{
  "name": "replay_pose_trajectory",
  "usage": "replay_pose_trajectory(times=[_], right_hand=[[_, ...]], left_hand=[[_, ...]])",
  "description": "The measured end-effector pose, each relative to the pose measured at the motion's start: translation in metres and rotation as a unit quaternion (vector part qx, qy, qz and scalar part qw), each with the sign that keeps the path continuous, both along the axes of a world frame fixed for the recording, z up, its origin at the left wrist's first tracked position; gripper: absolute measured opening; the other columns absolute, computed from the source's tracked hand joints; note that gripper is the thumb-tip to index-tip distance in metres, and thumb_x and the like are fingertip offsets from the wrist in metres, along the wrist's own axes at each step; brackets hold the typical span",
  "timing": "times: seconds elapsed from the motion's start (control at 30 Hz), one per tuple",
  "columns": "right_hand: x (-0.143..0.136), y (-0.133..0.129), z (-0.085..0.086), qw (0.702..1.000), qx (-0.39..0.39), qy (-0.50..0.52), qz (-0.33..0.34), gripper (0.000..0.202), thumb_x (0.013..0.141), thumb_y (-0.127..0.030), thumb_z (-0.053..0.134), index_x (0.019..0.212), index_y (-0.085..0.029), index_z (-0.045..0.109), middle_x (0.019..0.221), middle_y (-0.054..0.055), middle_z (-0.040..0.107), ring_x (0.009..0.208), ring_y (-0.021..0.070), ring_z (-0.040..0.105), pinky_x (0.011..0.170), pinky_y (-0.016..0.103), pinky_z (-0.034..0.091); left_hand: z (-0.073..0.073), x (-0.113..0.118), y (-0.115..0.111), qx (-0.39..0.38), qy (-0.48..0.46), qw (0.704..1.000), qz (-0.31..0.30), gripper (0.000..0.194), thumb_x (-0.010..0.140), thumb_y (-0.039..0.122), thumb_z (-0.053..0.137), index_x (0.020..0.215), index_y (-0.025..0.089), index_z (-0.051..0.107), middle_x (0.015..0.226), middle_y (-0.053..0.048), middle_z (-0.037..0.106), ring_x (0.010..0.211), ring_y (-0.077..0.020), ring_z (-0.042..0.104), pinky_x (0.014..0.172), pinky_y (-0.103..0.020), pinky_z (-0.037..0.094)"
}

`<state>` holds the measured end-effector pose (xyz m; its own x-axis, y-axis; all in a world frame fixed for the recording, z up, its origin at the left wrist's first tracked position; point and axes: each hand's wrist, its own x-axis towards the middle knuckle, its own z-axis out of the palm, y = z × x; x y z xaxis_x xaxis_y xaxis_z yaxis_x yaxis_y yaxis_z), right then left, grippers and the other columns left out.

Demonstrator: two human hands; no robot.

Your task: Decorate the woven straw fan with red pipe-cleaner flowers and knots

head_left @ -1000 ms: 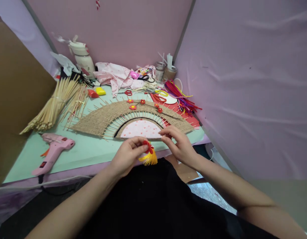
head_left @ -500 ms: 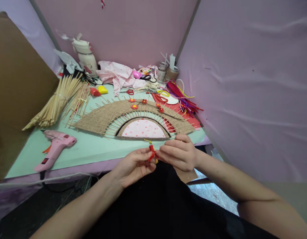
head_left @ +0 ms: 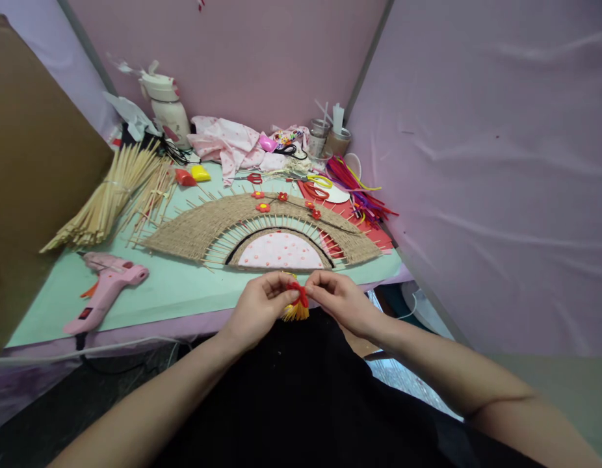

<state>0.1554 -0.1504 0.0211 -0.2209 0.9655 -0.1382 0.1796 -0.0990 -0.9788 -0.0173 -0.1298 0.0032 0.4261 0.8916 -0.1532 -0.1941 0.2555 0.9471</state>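
Between my hands, over my lap at the table's front edge, is a small red bow (head_left: pixel 301 294) with a yellow tassel (head_left: pixel 297 312) hanging below it. My left hand (head_left: pixel 262 305) pinches the bow's left side between thumb and fingers. On its right side, my right hand (head_left: pixel 337 300) grips the red material with its fingertips. Just beyond them lies a woven twine fan (head_left: pixel 184 237) on thin sticks, with red flowers (head_left: pixel 263 207) along its upper part. A pink dotted half-circle (head_left: pixel 281 252) fills the fan's base.
A pink glue gun (head_left: pixel 106 283) lies at left, near bundled wooden sticks (head_left: pixel 108 195). Red scissors (head_left: pixel 315 191), pipe cleaners (head_left: pixel 354 185) and cups (head_left: pixel 339 143) are at back right. A bottle (head_left: pixel 169 110) and pink cloth (head_left: pixel 227 140) stand along the back.
My left hand has turned over, its back now facing up, and my right fingers have shifted along the bow. The red bow now faces up, with the yellow tassel spread below it.
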Motion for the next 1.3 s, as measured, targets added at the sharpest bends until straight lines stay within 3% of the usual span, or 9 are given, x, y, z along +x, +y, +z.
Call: replay_pose_trajectory(times=[0.13,0.23,0.37,0.5,0.6,0.73,0.93,1.1,1.3], right_hand=[[-0.001,0.003,-0.005,0.951,-0.244,0.187,0.015,0.030,0.070,-0.037,0.070,0.060,-0.015,0.051,0.057,-0.004,0.045,0.054,0.0073,0.037,0.053,0.023,0.029],[0.001,0.006,-0.004,0.946,-0.260,0.188,0.040,0.031,0.070,-0.039,0.070,0.063,-0.015,0.053,0.058,-0.003,0.046,0.054,0.0074,0.039,0.054,0.023,0.031],[0.012,0.009,-0.002,0.998,0.043,-0.045,0.009,0.027,0.087,-0.039,0.052,0.083,-0.015,0.062,0.078,0.004,0.059,0.070,0.0130,0.052,0.066,0.029,0.041],[0.026,0.011,-0.002,0.833,0.473,-0.286,0.006,0.026,0.085,-0.029,0.060,0.109,-0.020,0.061,0.100,0.009,0.063,0.092,0.0194,0.057,0.078,0.035,0.043],[0.033,0.012,0.000,0.705,0.613,-0.349,0.073,0.031,0.084,-0.022,0.061,0.115,-0.026,0.059,0.096,0.005,0.066,0.089,0.0183,0.060,0.074,0.033,0.043],[0.030,0.014,0.006,0.680,0.629,-0.361,0.109,0.025,0.084,-0.021,0.060,0.109,-0.022,0.060,0.090,0.006,0.067,0.085,0.0184,0.059,0.072,0.033,0.042],[0.012,0.008,0.008,0.852,0.454,-0.241,0.098,0.009,0.089,-0.019,0.050,0.084,-0.018,0.058,0.078,0.005,0.060,0.075,0.0154,0.053,0.068,0.030,0.042],[0.003,0.002,0.001,0.992,0.108,-0.046,0.049,0.020,0.086,-0.030,0.054,0.071,-0.017,0.054,0.069,0.000,0.051,0.066,0.0114,0.047,0.063,0.026,0.038],[0.002,0.010,-0.015,0.922,-0.302,0.236,0.055,0.022,0.071,-0.029,0.069,0.065,-0.015,0.053,0.057,-0.005,0.042,0.051,0.0055,0.033,0.048,0.020,0.026]], left_hand=[[-0.013,-0.009,0.006,0.254,0.090,0.962,-0.044,0.018,0.070,0.019,0.070,0.087,0.023,0.072,0.093,-0.009,0.069,0.094,-0.0233,0.058,0.094,-0.037,0.039],[-0.013,-0.010,0.007,0.256,0.084,0.962,-0.043,0.016,0.069,0.017,0.070,0.085,0.023,0.072,0.090,-0.008,0.069,0.092,-0.0218,0.058,0.094,-0.036,0.039],[-0.001,-0.003,0.003,-0.024,-0.031,0.999,0.036,0.003,0.072,0.017,0.069,0.075,0.017,0.067,0.076,-0.004,0.064,0.073,-0.0135,0.057,0.075,-0.027,0.046],[0.006,0.001,0.001,-0.314,-0.193,0.929,-0.040,0.011,0.070,0.007,0.069,0.079,0.011,0.065,0.072,-0.003,0.061,0.062,-0.0071,0.054,0.063,-0.018,0.047],[0.004,0.002,0.001,-0.362,-0.236,0.900,-0.057,0.012,0.072,0.002,0.065,0.080,0.010,0.065,0.072,-0.003,0.060,0.061,-0.0052,0.054,0.061,-0.016,0.046],[0.003,0.003,-0.002,-0.367,-0.245,0.895,-0.073,0.011,0.074,0.002,0.064,0.081,0.009,0.066,0.072,-0.004,0.061,0.061,-0.0050,0.055,0.061,-0.016,0.046],[0.008,0.004,-0.004,-0.308,-0.192,0.929,-0.075,0.012,0.068,0.009,0.072,0.078,0.008,0.066,0.071,-0.004,0.061,0.062,-0.0062,0.054,0.062,-0.018,0.044],[0.007,0.005,0.000,-0.129,-0.066,0.989,-0.033,0.011,0.068,0.018,0.073,0.072,0.013,0.064,0.067,-0.001,0.060,0.062,-0.0106,0.053,0.063,-0.023,0.043],[0.000,-0.001,-0.002,0.194,0.089,0.977,0.005,0.012,0.072,0.013,0.064,0.076,0.021,0.071,0.080,-0.007,0.065,0.082,-0.0195,0.055,0.082,-0.031,0.042]])
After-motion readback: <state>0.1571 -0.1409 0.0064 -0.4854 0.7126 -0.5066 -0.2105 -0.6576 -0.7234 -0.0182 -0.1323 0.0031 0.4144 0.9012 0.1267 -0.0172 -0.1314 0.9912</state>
